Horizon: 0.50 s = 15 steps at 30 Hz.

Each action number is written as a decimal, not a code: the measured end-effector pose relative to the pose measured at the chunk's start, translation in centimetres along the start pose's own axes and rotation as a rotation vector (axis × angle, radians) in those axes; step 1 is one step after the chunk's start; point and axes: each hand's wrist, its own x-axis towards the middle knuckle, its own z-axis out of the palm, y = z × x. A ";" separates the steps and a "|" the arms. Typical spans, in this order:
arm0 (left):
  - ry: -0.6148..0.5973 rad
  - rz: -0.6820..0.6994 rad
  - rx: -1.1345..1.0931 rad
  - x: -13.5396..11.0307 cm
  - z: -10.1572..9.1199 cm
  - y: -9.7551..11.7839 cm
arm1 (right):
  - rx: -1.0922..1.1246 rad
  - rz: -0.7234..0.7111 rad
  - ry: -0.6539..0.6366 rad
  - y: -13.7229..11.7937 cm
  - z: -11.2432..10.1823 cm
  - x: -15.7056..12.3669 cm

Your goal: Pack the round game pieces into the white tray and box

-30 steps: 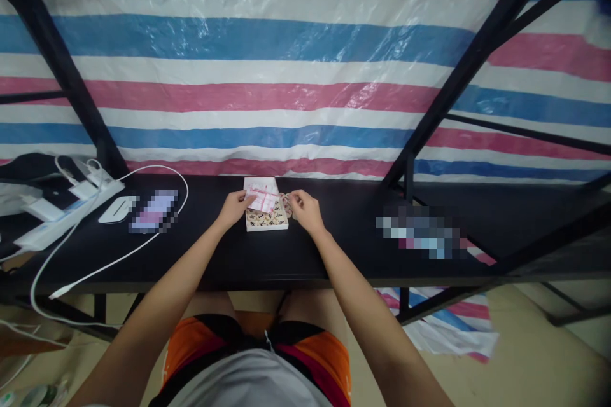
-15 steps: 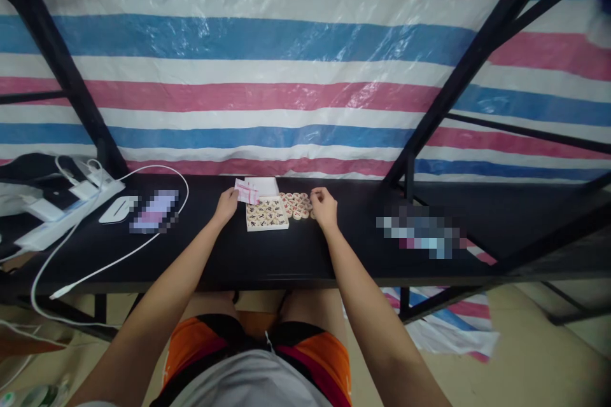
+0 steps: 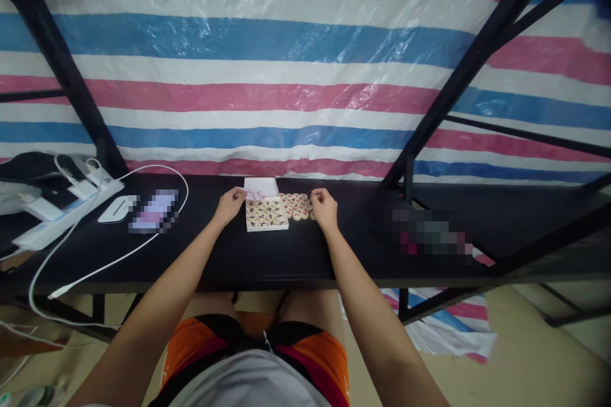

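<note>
In my left hand a pink-and-white paper slip is pinched, reaching over the back edge of a small white box. Round Chinese chess pieces with black characters fill that box in rows. Behind it lies a white lid or second box half. Red-marked chess pieces lie grouped on the black table just right of the box. My right hand rests at the right edge of this group, fingers bent together; whatever they grip, if anything, is hidden.
A power strip with plugs and white cables stands at the left, beside a white flat device and a blurred phone. A pixelated object lies at the right. Black metal posts frame the striped sheet behind.
The paper slip in my left hand has tipped flatter and lower, and that hand has shifted slightly right. My right hand has stayed in nearly the same place.
</note>
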 end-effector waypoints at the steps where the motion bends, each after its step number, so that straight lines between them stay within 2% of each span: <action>1: -0.023 0.018 0.031 -0.2 -0.1 0.2 | 0.001 0.003 -0.002 0.0 0.0 0.0; 6: -0.137 0.105 0.136 -0.6 -0.1 0.4 | 0.009 0.028 -0.017 -0.2 -0.1 -0.1; 15: -0.072 0.174 0.165 -0.1 -0.2 -0.2 | -0.004 0.000 -0.020 -0.1 0.1 -0.1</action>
